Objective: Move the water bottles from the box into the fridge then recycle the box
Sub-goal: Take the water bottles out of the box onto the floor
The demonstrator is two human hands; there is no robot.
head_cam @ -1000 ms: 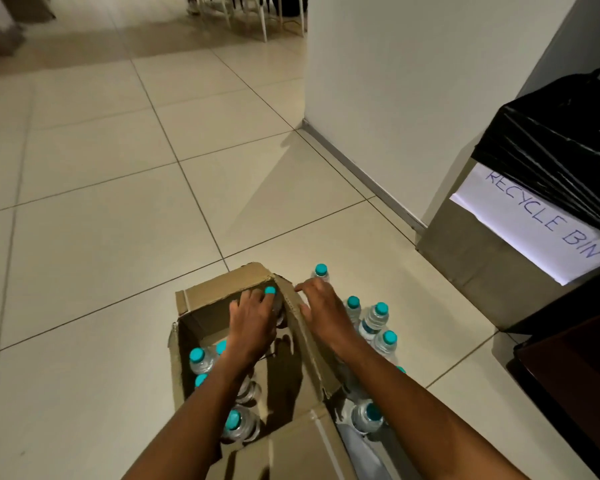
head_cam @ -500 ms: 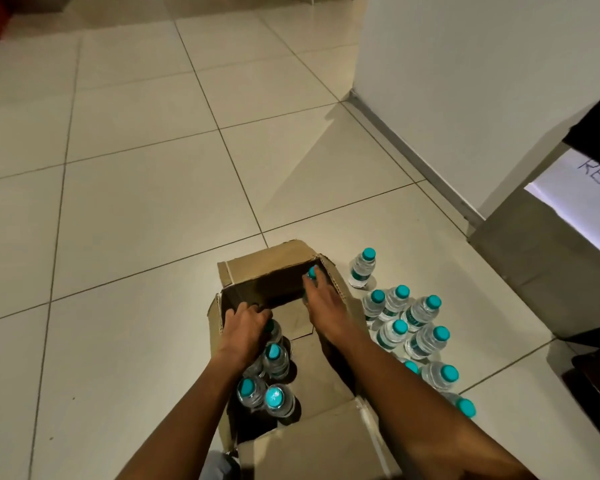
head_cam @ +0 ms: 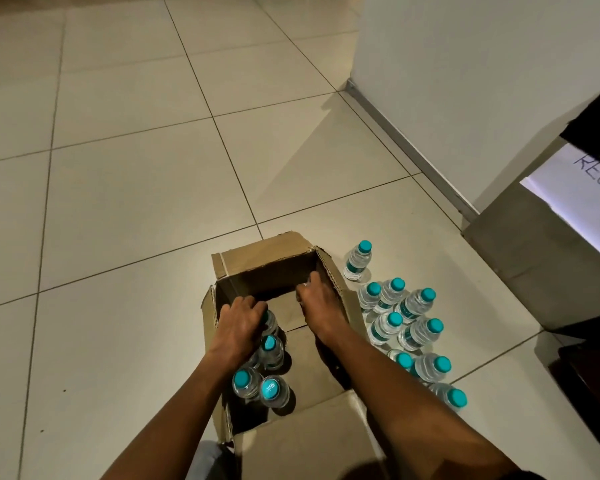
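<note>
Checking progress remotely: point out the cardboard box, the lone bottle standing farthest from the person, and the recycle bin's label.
cardboard box [head_cam: 257, 252], head view, far flap.
lone bottle [head_cam: 357, 263], head view, body.
label [head_cam: 582, 187], head view, white paper.

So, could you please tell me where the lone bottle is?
In the head view, the lone bottle stands upright on the floor right of the box, beyond the bottle cluster.

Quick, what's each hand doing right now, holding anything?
Left hand: closed over the top of a water bottle in the cardboard box.
Right hand: inside the box, fingers hidden; cannot tell.
</note>
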